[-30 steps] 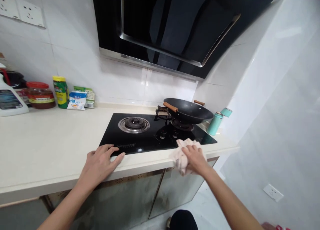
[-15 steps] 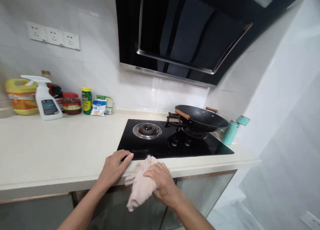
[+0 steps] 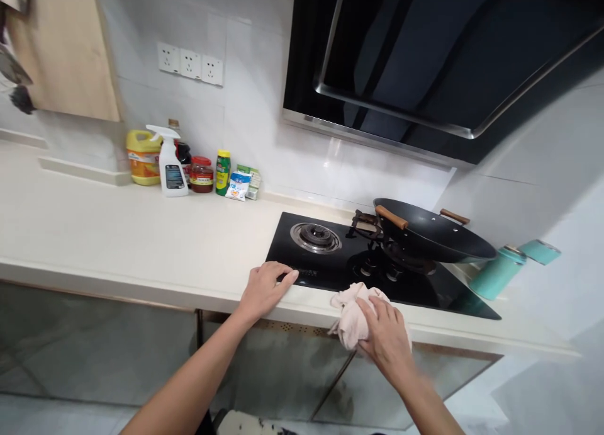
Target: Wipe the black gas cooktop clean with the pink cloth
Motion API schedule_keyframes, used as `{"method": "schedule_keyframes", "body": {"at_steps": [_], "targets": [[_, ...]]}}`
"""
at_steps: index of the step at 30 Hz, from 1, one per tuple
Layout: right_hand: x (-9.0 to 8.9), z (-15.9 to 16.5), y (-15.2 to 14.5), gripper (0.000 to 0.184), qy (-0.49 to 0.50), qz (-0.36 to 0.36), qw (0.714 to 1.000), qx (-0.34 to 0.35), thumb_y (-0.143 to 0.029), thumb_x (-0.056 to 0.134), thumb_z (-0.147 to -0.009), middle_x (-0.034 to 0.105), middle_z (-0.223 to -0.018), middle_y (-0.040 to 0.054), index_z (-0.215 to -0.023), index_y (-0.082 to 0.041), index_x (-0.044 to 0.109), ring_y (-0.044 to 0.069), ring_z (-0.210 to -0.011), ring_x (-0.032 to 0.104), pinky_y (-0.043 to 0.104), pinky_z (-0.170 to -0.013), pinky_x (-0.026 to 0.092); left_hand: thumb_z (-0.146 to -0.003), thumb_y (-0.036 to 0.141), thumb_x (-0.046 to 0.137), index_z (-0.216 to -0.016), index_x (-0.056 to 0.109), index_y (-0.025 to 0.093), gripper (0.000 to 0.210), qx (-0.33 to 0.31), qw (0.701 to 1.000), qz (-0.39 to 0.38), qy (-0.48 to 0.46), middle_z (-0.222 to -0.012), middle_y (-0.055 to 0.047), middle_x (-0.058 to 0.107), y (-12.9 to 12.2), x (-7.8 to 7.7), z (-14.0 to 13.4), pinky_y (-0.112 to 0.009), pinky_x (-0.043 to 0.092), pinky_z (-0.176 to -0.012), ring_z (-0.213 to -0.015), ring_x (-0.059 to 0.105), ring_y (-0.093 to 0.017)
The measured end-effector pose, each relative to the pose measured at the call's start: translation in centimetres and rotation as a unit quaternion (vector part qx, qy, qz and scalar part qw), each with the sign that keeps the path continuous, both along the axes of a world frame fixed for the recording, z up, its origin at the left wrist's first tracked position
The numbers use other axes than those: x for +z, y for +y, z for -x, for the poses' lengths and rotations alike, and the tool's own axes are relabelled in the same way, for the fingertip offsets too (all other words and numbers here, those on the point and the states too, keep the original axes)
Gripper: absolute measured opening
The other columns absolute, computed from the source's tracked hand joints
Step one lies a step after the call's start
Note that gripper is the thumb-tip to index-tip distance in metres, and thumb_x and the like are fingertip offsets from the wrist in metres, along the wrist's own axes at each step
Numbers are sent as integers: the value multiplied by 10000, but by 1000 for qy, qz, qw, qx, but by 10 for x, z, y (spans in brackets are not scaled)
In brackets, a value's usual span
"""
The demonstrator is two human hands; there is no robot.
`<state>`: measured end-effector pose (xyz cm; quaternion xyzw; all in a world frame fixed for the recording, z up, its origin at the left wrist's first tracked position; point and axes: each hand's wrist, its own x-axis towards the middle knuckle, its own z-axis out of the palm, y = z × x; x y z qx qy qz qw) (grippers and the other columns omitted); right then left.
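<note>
My left hand [image 3: 265, 290] lies on the counter edge at the front left corner of the black gas cooktop [image 3: 330, 274], fingers laid down and thumb out to the side. It holds nothing. A pale pink cloth [image 3: 352, 318] is bunched under my right hand [image 3: 384, 334], whose fingers curl over it. The cloth touches the counter's front edge just before the cooktop and partly hangs over it. On the right burner sits a black wok [image 3: 438, 233] with wooden handles. The left burner [image 3: 316, 237] is bare.
A teal flask [image 3: 497, 274] with its lid tilted open stands right of the wok. At the wall are a white spray bottle [image 3: 170, 167], a yellow jug [image 3: 143, 161], a red-lidded jar [image 3: 202, 175], a green bottle [image 3: 223, 174] and packets [image 3: 238, 186]. A range hood [image 3: 401, 63] overhangs.
My right hand has moved the cloth to the right along the front edge, away from my left hand. The left hand stays by the cooktop corner. The view has turned left.
</note>
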<state>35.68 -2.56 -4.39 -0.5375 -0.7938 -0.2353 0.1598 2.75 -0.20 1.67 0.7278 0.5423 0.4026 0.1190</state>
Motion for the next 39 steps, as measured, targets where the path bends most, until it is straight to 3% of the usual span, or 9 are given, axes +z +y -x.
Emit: {"method": "schedule_keyframes", "body": {"at_steps": [5,13,17,20,23,26,30,35,39], "targets": [[6,81,8,835,-7,-10,999,41,-383,880,-555,575,-1234,176,-1309,-232,556,367,-1040,514,490,-848,419,-972,469,493,-1144,659,244,328,16,995,-89,-39,-1247,-73,675,-10,-9,-3,-471,391,-1077,-1206,581,-261],[12,194,15,709,37,62,984,165,-309,753,-754,583,-1215,180,-1409,-217,497,330,-1026,520,530,-894,444,-925,165,568,-1540,252,238,695,-41,962,-269,30,-1576,-164,320,-80,-75,-1,-495,382,-1156,-1474,314,-302],[37,165,6,963,86,189,940,270,-311,819,-669,424,-1495,161,-1513,-216,366,344,-1331,411,505,-1119,362,-939,354,626,-1573,179,163,798,-53,950,-277,136,-1572,-195,339,-72,-93,13,-514,363,-1154,-1467,313,-332],[59,113,11,649,199,207,910,300,-343,652,-850,353,-1563,105,-1460,-283,439,260,-1384,416,411,-1118,391,-813,492,755,-1543,308,278,883,-10,936,-264,234,-1544,-144,399,-58,-96,7,-547,356,-1118,-1428,340,-384],[67,65,35,312,311,105,918,221,-386,506,-940,572,-1326,111,-1191,-261,643,247,-1198,570,413,-1039,441,-723,507,822,-1470,442,380,848,67,947,-182,257,-1499,-123,448,-51,-92,-17,-587,331,-1087,-1371,388,-415],[53,34,64,337,410,98,898,128,-472,464,-933,679,-927,73,-1043,-226,667,198,-788,637,345,-768,518,-643,568,851,-1473,452,365,943,69,957,-103,263,-1488,-149,452,-50,-82,-46,-618,318,-1075,-1348,390,-436],[22,17,85,423,483,138,862,60,-587,482,-890,581,-614,-9,-962,-216,673,160,-562,533,287,-577,450,-602,637,842,-1499,411,321,1044,15,949,-77,306,-1486,-187,441,-43,-72,-86,-626,360,-1017,-1323,393,-456],[10,11,83,526,567,154,808,38,-723,471,-857,437,-477,-56,-828,-222,626,125,-439,389,257,-438,315,-944,410,558,-1442,476,303,516,11,922,-181,343,-1293,-187,575,-24,-71,-134,-542,420,-904,-1138,533,-364],[12,11,77,602,608,195,769,42,-820,408,-838,305,-421,-86,-708,-243,516,102,-391,246,257,-394,215,-955,366,511,-1374,543,274,431,22,913,-241,327,-1205,-179,603,-19,-74,-143,-513,415,-881,-1080,539,-339]]}}
